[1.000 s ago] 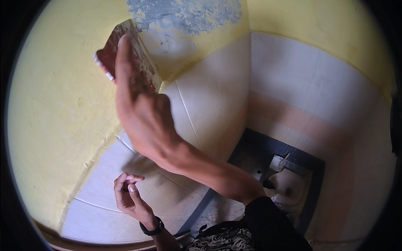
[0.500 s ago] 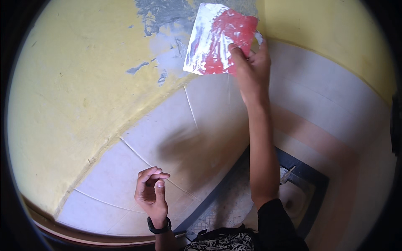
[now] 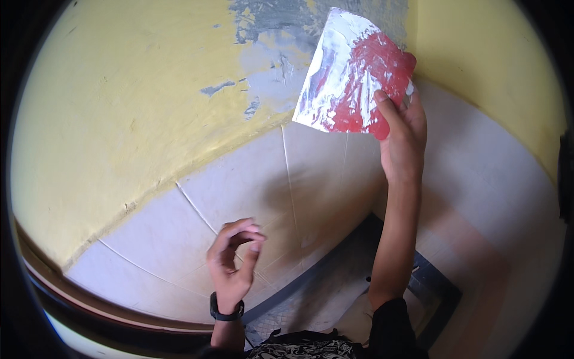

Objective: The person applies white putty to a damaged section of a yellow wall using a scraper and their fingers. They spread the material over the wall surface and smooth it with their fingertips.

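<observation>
The red spreader (image 3: 390, 69), its left part smeared with white paste, is pinched in the right hand (image 3: 406, 140): the thumb lies flat on its facing side near the lower right edge, while the other fingers go behind, mostly hidden. Most of the blade extends up and left beyond the fingers, in front of the grey patch (image 3: 269, 27) on the yellow wall (image 3: 131, 96). Well below, the left hand (image 3: 230, 263) is loosely curled, thumb near the fingertips, before the pale tiles (image 3: 233, 173).
</observation>
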A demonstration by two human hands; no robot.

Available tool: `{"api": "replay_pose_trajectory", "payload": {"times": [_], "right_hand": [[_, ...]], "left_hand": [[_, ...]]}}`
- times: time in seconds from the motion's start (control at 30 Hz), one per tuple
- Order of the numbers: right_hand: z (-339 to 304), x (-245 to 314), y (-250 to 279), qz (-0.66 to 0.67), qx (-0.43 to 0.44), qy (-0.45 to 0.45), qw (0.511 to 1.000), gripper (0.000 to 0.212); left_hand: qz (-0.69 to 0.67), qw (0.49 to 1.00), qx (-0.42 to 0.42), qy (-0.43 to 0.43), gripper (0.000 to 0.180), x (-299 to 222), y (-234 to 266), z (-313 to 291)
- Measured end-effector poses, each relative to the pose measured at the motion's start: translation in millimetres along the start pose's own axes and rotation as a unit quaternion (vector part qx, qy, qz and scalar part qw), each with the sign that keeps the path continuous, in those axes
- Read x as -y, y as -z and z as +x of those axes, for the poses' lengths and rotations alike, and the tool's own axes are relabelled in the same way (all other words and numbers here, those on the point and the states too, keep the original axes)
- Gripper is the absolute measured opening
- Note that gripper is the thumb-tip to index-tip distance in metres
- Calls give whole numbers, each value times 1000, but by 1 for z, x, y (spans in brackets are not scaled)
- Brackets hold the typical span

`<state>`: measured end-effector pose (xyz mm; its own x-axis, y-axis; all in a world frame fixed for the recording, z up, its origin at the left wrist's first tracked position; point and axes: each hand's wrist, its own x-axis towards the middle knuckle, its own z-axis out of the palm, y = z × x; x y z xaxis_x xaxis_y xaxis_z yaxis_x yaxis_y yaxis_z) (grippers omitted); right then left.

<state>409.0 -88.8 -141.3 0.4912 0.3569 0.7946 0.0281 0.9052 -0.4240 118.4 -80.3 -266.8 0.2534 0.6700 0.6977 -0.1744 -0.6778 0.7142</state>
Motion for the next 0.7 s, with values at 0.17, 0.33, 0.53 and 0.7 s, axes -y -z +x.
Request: {"api": "replay_pose_trajectory", "payload": {"times": [0.17,0.33,0.53,0.7], "right_hand": [[-73,-4,-22,95,-146,-162,971,53],[-126,-7,-15,49,-147,-139,978,70],[-100,24,14,-504,94,129,849,75],[-96,4,-4,-600,218,111,761,76]], "left_hand": [[-199,977,-22,69,33,-3,-90,30],[-269,959,-58,64,23,7,-108,37],[-157,981,-69,88,22,6,-64,28],[-136,986,-43,83,22,-4,-42,23]]}}
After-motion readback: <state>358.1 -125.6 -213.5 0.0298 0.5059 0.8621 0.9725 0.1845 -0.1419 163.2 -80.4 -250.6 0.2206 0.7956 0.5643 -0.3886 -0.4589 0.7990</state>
